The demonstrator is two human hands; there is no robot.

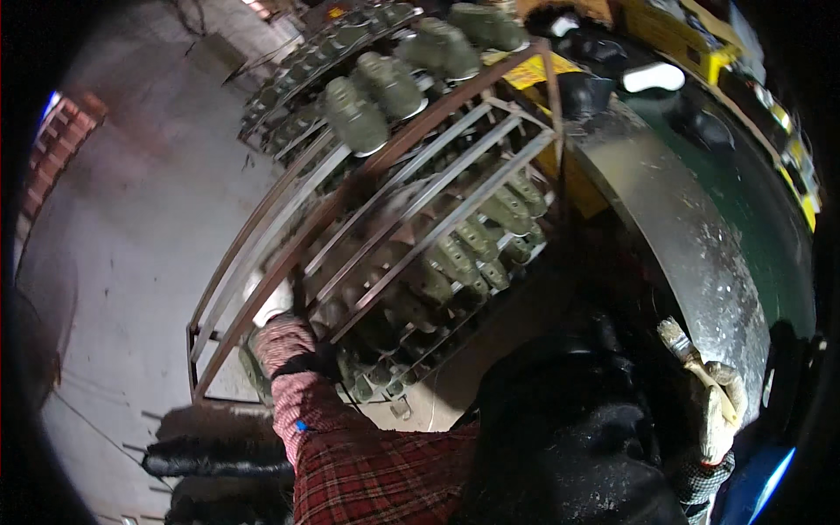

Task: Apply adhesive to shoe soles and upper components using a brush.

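My right hand [723, 407], in a pale knit glove, is closed around the handle of a paintbrush [691, 354]. The brush's bristles point up and to the left, beside the edge of a long worktable. My left hand [273, 297], in a white glove, reaches to the near left side of a metal rack [302, 238]. A brown rail crosses in front of it, and its fingers are hidden or blurred. Rows of olive-green shoes [455, 254] fill the rack's shelves under the bare upper bars.
Behind stands another rack of olive shoes [389, 83]. The worktable [691, 223], grey-edged with a green surface, curves along the right and carries black shoes and a white sole-shaped piece [654, 78]. Black rolls [214, 457] lie at lower left on the grey floor [140, 227].
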